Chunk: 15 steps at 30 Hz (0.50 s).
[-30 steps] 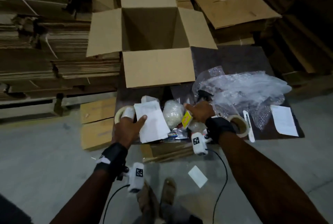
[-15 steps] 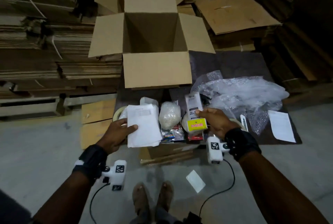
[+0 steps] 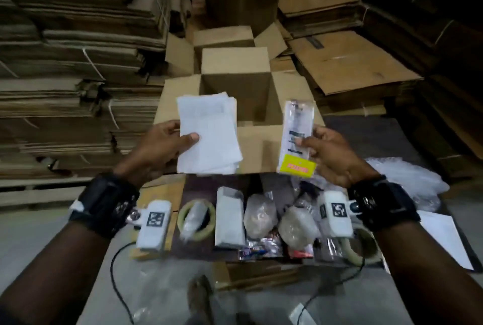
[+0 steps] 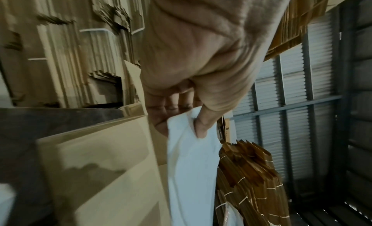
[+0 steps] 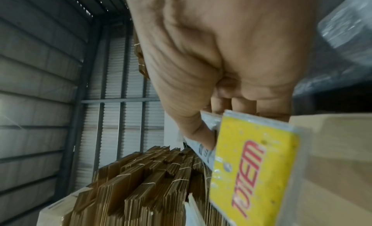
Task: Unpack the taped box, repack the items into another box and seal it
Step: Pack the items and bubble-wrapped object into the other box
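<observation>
My left hand (image 3: 167, 145) holds a white folded paper packet (image 3: 209, 134), thumb on its front, lifted in front of the open cardboard box (image 3: 235, 84). The left wrist view shows the thumb and fingers pinching the white packet (image 4: 191, 166). My right hand (image 3: 332, 152) pinches a long clear plastic packet with a yellow label (image 3: 296, 139), held upright over the box's near flap (image 3: 256, 149). The yellow label (image 5: 249, 166) shows close up in the right wrist view. Below the hands, several wrapped items (image 3: 258, 212) and a white packet (image 3: 230, 217) lie on the dark board.
A tape roll (image 3: 196, 217) lies left of the items, another roll (image 3: 363, 246) under my right wrist. Bubble wrap (image 3: 407, 178) and a white sheet (image 3: 444, 238) lie to the right. Stacks of flattened cardboard (image 3: 65, 76) rise at left and behind.
Both hands rose from the item pile toward the open box, the left carrying the white paper packet, the right the yellow-labelled packet. The view tilted up.
</observation>
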Tool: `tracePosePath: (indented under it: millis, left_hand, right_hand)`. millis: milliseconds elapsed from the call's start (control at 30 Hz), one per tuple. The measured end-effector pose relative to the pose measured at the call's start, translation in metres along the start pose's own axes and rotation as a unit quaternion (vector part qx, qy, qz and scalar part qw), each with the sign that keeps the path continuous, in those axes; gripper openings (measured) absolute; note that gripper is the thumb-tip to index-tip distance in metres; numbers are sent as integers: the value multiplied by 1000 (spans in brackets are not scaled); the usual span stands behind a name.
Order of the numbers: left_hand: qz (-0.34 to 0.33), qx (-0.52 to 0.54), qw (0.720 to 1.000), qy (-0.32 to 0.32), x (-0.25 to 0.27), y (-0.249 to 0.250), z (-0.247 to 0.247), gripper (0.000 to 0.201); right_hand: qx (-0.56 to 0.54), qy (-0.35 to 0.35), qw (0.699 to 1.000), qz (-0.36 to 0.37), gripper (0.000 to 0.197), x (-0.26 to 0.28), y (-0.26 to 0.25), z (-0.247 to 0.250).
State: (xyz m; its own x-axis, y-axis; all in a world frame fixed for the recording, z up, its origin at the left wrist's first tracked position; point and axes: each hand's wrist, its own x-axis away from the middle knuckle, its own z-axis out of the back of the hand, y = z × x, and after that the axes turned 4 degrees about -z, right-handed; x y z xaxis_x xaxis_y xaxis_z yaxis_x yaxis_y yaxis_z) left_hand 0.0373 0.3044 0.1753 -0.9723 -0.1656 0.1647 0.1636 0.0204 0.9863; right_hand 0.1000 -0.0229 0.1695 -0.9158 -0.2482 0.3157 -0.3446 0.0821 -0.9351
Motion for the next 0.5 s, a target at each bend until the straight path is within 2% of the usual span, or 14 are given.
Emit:
tracePosePath:
  millis: [133,233,300,400,500]
  left_hand:
    - [6,-33,999,-17,-99,26,2,22]
    - [25,-75,996,-47,-171,31,10,19]
    - [41,-90,993,-59,-212,28,17,23]
    - [71,-100,990,-73,-249,18,30,32]
    - [104,-60,991,-62,-266,3,41,27]
  right_hand:
    - [-14,20,999,-22,17,-85,-36,-28]
    - [13,26,996,-84,10,-152,-53,-49]
    - [54,49,987,-144,12,-191,-56,-58]
    - [164,48,962,-213,11,-242,-52,-61]
    - [215,21,943,-253,13,-286,-41,-54]
